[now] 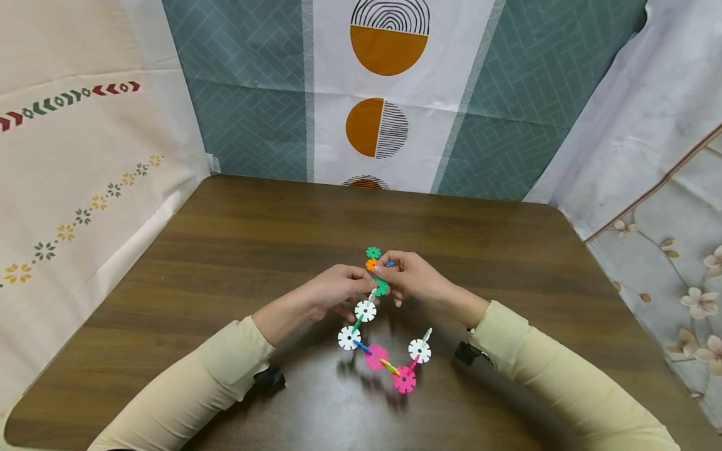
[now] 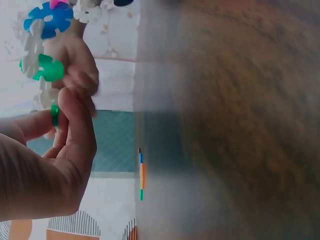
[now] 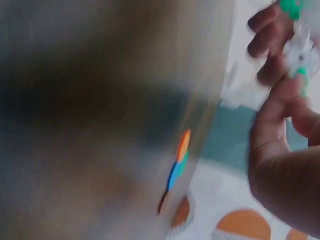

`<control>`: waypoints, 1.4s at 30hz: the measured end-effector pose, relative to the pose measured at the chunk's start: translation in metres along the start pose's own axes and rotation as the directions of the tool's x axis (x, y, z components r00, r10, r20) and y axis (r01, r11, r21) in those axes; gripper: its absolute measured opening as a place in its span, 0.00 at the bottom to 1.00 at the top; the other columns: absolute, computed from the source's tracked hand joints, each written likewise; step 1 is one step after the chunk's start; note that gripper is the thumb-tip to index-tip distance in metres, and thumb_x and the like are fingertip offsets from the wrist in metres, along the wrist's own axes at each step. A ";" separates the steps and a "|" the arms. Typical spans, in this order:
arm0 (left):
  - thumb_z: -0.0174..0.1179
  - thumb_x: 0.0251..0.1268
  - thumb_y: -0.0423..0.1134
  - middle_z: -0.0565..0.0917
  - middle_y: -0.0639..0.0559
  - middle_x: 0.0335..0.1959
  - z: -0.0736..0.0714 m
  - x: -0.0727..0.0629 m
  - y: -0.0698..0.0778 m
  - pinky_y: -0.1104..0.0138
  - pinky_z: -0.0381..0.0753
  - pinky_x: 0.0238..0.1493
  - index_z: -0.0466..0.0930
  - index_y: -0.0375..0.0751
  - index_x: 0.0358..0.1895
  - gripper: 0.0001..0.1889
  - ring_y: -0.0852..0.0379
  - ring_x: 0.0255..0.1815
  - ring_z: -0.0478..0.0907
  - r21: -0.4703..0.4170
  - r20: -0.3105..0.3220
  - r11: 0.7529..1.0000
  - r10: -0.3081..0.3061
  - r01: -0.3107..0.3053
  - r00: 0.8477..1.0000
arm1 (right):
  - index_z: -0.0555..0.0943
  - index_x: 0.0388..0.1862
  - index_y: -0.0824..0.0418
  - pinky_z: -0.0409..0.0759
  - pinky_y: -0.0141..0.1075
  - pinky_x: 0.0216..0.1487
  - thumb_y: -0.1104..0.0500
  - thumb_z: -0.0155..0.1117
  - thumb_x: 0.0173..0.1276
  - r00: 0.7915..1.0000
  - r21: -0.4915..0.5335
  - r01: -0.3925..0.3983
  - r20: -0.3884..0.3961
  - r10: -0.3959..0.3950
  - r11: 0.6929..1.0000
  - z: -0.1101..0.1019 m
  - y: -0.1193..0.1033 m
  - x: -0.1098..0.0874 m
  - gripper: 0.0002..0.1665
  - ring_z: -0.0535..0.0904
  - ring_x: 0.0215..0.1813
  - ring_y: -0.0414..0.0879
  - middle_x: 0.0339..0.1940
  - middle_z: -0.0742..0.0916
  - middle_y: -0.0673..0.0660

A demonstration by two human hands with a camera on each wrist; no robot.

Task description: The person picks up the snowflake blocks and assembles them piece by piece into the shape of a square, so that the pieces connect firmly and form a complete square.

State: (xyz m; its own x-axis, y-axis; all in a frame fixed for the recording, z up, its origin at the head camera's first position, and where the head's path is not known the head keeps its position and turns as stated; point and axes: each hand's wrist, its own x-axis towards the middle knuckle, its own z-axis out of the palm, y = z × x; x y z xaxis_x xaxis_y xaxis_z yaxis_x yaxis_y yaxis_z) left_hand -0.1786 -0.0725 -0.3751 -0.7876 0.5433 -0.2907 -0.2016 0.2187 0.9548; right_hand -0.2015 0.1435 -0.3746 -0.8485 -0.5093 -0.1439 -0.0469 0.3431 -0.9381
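A chain of slotted plastic flower discs (image 1: 349,338), joined edge to face in white, green, blue, pink and yellow, hangs between the forearms above the table. At its upper end is a green disc (image 1: 381,287). My left hand (image 1: 338,288) pinches this end between thumb and index finger; the left wrist view shows a green disc edge (image 2: 55,115) there. From the other side, my right hand (image 1: 414,275) pinches the same end, its thumb and finger on a green disc (image 3: 301,80) in the right wrist view. Fingers partly hide the joint.
Just beyond the hands, loose discs lie flat on the wooden table (image 1: 271,232): a green one (image 1: 373,252), an orange one (image 1: 371,265) and a blue one (image 1: 390,264), partly behind the right hand. Patterned cloths (image 1: 242,94) hang along the back and sides.
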 end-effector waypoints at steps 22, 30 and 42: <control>0.58 0.74 0.40 0.84 0.43 0.40 -0.001 -0.001 -0.001 0.67 0.79 0.21 0.83 0.35 0.42 0.10 0.56 0.22 0.71 -0.010 -0.028 1.000 0.009 -0.010 1.000 | 0.72 0.72 0.53 0.61 0.37 0.19 0.62 0.58 0.74 0.969 -0.831 -0.245 -0.210 0.126 0.500 -0.028 0.030 -0.005 0.28 0.62 0.17 0.45 0.18 0.75 0.55; 0.58 0.74 0.40 0.85 0.45 0.39 -0.002 -0.003 0.001 0.67 0.80 0.21 0.83 0.37 0.42 0.09 0.56 0.23 0.73 0.000 -0.033 1.000 0.018 -0.018 0.999 | 0.84 0.48 0.54 0.75 0.41 0.25 0.54 0.69 0.71 0.976 -0.824 -0.193 -0.218 0.017 0.533 -0.029 0.026 -0.010 0.10 0.78 0.27 0.47 0.32 0.86 0.54; 0.58 0.75 0.40 0.85 0.37 0.43 -0.002 -0.003 0.001 0.66 0.80 0.22 0.83 0.37 0.41 0.09 0.56 0.24 0.73 0.003 -0.041 0.999 0.037 -0.037 0.998 | 0.80 0.47 0.57 0.74 0.40 0.29 0.51 0.75 0.65 0.973 -0.768 -0.227 -0.201 0.111 0.599 -0.034 0.027 -0.008 0.17 0.75 0.29 0.48 0.32 0.82 0.52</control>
State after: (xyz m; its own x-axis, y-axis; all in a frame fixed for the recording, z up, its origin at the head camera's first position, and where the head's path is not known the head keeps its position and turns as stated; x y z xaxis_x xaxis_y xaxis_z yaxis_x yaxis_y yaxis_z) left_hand -0.1779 -0.0754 -0.3735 -0.8175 0.5175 -0.2526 -0.1710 0.2008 0.9646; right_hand -0.2136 0.1841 -0.3881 -0.9371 -0.2989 -0.1803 -0.2405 0.9272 -0.2871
